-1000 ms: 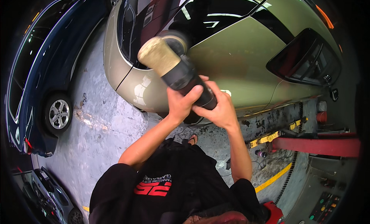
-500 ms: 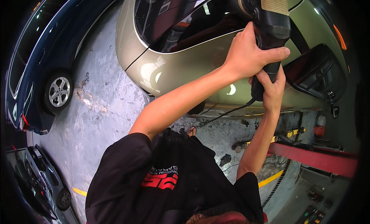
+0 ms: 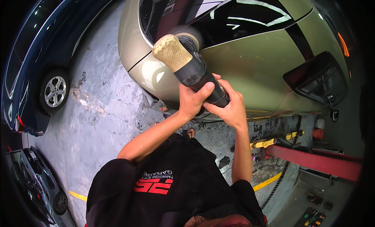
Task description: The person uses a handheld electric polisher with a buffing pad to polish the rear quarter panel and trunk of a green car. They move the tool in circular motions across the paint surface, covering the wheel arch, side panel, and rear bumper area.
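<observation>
Head view: the person stands at the flank of the gold car (image 3: 250, 59), and both hands are on the polisher (image 3: 197, 74). The left hand (image 3: 190, 101) wraps the black body, its thumb laid over the top; the right hand (image 3: 231, 108) grips the rear end of the handle. Neither hand is free. The polisher slants up and to the left, its tan, textured head (image 3: 172, 54) foremost. Beyond it the round pad (image 3: 188, 36) is over the lower edge of the dark window (image 3: 242, 20), toward the window's left end. The pad's rim is blurred, so it is probably turning; whether it touches the car at this instant cannot be told.

The work looks to be under way rather than finished, with the tool held over the car. How much surface has been covered cannot be judged: the panel right of the pad, toward the mirror (image 3: 318, 76), is smooth and glossy, as is the body left of the polisher, where a bright reflection lies. No plain border separates treated from untreated paint, so what is left cannot be measured either.

On the left, the blue car (image 3: 29, 65) stands well apart across the grey floor (image 3: 101, 106); a red beam (image 3: 312, 160) lies at the right.
</observation>
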The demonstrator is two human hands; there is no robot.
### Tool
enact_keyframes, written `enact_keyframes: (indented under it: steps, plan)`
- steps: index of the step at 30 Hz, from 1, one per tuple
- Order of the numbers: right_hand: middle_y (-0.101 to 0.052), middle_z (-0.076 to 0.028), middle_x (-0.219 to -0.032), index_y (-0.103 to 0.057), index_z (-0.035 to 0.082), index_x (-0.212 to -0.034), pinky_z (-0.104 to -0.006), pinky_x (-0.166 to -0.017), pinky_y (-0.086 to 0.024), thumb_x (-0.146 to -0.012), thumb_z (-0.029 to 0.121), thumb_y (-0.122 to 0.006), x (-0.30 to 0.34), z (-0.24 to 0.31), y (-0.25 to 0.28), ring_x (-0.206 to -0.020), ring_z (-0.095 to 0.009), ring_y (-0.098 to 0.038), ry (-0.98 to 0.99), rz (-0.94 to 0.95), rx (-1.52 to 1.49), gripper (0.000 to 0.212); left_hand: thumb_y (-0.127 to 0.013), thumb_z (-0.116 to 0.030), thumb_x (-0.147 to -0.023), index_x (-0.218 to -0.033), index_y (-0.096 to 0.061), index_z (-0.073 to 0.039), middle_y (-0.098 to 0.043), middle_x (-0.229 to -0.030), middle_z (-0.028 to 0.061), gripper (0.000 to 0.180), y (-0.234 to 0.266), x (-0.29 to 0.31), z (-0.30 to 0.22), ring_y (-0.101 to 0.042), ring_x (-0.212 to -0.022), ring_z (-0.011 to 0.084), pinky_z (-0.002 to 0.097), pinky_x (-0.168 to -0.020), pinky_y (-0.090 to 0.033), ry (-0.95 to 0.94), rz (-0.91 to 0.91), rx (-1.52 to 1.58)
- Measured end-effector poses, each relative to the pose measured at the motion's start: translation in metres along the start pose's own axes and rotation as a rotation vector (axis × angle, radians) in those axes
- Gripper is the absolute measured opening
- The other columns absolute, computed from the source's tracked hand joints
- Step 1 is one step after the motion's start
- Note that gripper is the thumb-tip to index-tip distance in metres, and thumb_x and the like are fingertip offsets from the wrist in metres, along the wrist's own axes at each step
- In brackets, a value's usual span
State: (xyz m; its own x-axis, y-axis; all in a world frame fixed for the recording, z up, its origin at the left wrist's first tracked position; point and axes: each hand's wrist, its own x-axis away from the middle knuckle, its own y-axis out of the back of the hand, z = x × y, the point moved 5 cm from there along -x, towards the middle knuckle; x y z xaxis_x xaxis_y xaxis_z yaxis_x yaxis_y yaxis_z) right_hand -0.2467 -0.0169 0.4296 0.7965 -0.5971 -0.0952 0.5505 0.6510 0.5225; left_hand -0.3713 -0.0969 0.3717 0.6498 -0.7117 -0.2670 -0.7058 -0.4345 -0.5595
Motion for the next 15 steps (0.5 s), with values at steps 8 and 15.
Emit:
enact_keyframes:
  steps: [8,15]
  plan:
    - [-0.074,-0.005,-0.102,-0.068,0.002,-0.132,-0.0296,-0.080,-0.057,-0.086,0.013,-0.086,-0.010,-0.003,0.086,-0.085,-0.015,-0.070,0.163,-0.300,-0.164,0.051,-0.097,-0.038,-0.084,-0.127,-0.064,0.003,-0.079,-0.115,0.0147,0.068,-0.104,-0.083,-0.013,-0.077,-0.102,0.0231,0.0388,-0.092,-0.062,-0.070,0.140,-0.155]
    - [-0.074,-0.008,-0.095,-0.061,0.001,-0.134,-0.0306,-0.075,-0.056,-0.099,0.013,-0.080,0.001,-0.018,0.064,-0.081,-0.016,-0.071,0.101,-0.313,-0.337,0.043,-0.101,-0.047,-0.074,-0.134,-0.063,0.002,-0.080,-0.119,0.0175,0.086,-0.103,-0.087,-0.031,-0.078,-0.108,0.0300,0.0418,-0.099,-0.060,0.039,0.273,-0.312]
